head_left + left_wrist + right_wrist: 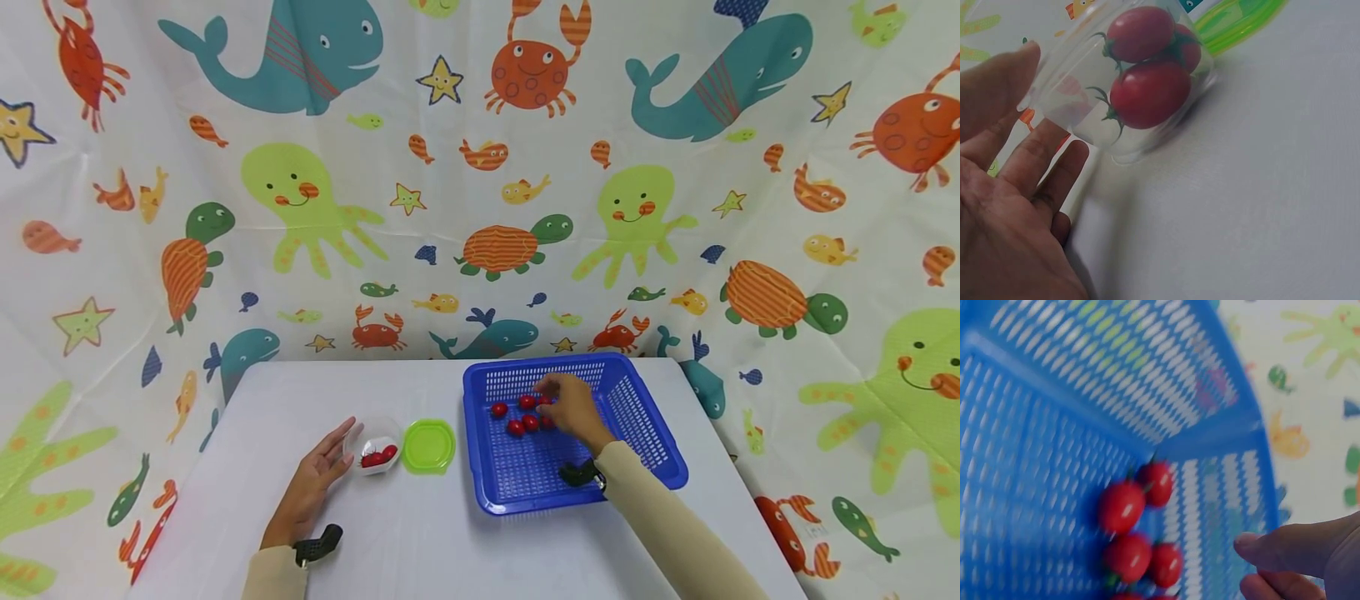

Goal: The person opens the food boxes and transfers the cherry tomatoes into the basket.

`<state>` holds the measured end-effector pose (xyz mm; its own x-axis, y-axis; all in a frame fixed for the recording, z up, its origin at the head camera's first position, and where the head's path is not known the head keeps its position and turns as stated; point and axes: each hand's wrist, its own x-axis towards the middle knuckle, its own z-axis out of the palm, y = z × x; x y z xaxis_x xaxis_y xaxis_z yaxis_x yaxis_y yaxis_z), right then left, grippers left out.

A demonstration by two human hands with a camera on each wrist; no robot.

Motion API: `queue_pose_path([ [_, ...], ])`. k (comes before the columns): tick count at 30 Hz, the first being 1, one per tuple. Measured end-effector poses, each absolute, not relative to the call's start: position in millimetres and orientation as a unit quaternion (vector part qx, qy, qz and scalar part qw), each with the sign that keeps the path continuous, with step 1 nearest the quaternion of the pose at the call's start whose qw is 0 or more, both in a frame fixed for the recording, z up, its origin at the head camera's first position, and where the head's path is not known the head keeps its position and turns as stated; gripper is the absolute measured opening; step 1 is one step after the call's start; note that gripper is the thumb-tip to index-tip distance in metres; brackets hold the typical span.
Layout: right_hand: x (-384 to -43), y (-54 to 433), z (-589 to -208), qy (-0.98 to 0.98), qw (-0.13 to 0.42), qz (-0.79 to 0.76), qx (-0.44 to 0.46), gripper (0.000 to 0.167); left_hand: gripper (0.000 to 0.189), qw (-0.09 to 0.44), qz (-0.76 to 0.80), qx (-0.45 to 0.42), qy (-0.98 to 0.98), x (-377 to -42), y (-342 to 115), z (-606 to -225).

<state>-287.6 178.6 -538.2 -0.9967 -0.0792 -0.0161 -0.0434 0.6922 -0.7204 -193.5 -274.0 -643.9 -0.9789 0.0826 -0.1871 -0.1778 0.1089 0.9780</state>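
Observation:
My left hand [318, 475] rests at the left side of a small clear plastic container [377, 437], its fairly straight fingers touching the wall. Three red cherry tomatoes [1150, 94] with green stems lie inside that container. Over a blue perforated basket [517, 492] is my right hand [572, 408], fingers bent downward and close to the tomatoes. In the right wrist view the thumb [1279, 550] and fingertips are apart, and nothing shows between them. Several cherry tomatoes [1124, 506] sit loose on the basket floor, near its far side.
A green lid [429, 446] lies flat between the container and the basket. All of it stands on a white table [390, 533]. A cloth printed with sea animals [450, 300] hangs behind and at both sides.

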Motion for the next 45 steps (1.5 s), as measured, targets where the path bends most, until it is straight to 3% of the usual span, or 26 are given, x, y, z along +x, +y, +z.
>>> queue_pose_path([
  [8,-274,142,-511,0.911,0.003,-0.405,-0.073,0.027,0.066,0.095,0.674,-0.034,0.732,-190,-270,-644],
  [19,-257,84,-491,0.882,0.019,-0.451,-0.138,0.026,0.066,0.094,0.672,-0.037,0.733,-184,-272,-641],
  [45,-233,-22,-518,0.863,0.113,-0.459,-0.177,0.023,0.066,0.086,0.675,-0.036,0.732,-178,-264,-639],
])
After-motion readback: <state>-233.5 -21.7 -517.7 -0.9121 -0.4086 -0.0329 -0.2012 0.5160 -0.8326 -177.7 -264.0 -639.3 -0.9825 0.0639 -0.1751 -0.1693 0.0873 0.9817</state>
